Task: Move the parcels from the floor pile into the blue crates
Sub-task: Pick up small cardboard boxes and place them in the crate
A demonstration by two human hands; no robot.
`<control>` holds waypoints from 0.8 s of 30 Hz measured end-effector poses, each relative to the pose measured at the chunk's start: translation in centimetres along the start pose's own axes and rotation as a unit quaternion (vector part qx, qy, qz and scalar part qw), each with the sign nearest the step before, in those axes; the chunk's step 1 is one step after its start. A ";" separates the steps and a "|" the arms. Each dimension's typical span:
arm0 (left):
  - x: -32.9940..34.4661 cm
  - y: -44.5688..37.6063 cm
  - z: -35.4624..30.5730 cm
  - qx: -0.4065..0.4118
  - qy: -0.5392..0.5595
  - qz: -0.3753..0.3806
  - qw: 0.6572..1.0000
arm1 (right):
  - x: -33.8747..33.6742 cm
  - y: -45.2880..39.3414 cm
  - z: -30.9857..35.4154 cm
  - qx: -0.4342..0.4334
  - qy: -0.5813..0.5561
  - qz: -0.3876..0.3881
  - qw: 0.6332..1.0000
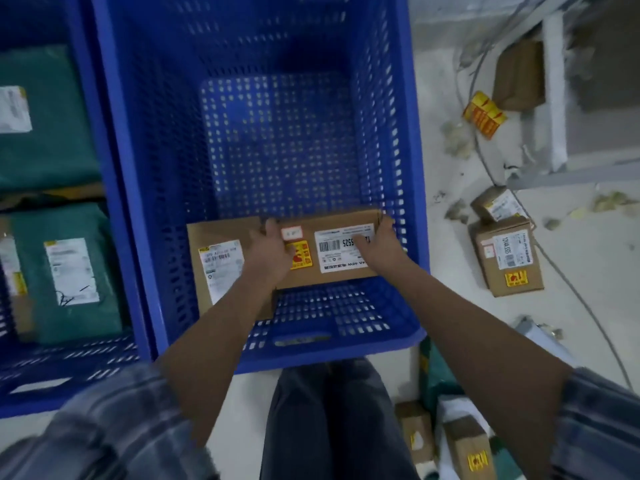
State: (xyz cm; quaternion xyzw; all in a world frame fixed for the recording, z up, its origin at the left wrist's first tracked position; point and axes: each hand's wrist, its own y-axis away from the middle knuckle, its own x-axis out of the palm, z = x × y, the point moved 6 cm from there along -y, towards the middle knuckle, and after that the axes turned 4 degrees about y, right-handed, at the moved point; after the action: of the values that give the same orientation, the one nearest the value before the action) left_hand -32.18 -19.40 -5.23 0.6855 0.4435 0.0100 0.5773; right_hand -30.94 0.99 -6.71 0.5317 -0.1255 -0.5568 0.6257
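- Flat brown cardboard parcel (332, 251), smooth faces, white and yellow labels, sits at frame centre inside the perforated blue plastic crate (138, 202).
- Left hand (272, 252) and right hand (379, 242) each curl fingers over its far edge, gripping.
- Second labelled cardboard box (214, 268) lies just left, touching.

Your left hand (272, 252) covers part of the cardboard parcel (332, 271) and its labels. The left blue crate (86, 133) is cut off by the edge; label print is too blurred to read.
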 end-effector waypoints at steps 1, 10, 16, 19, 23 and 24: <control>0.6 -0.5 0.1 -0.003 -0.008 -0.008 1.000 | 0.6 -0.8 -0.5 0.011 -0.001 -0.004 1.000; 7.8 -5.8 1.2 0.000 -0.073 -0.013 0.997 | 5.7 -6.4 -8.2 0.088 -0.006 -0.028 0.996; 12.5 -8.3 4.6 -0.030 -0.115 0.038 0.992 | 8.4 -8.9 -12.1 0.099 0.058 -0.012 0.993; 14.3 -9.4 5.1 -0.029 -0.136 0.045 0.989 | 9.3 -10.2 -13.1 0.104 0.062 -0.012 0.993; 15.5 -10.7 6.2 -0.033 -0.169 0.047 0.984 | 10.2 -11.2 -14.1 0.112 0.075 0.003 0.991; 15.7 -10.9 6.4 -0.034 -0.181 0.042 0.982 | 10.3 -11.5 -14.1 0.109 0.084 0.007 0.990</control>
State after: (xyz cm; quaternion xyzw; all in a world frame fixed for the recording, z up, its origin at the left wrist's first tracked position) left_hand -25.81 -15.39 -23.93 0.6738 0.3020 -0.0755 0.6702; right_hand -23.24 2.02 -26.09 0.6408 -0.1368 -0.4888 0.5761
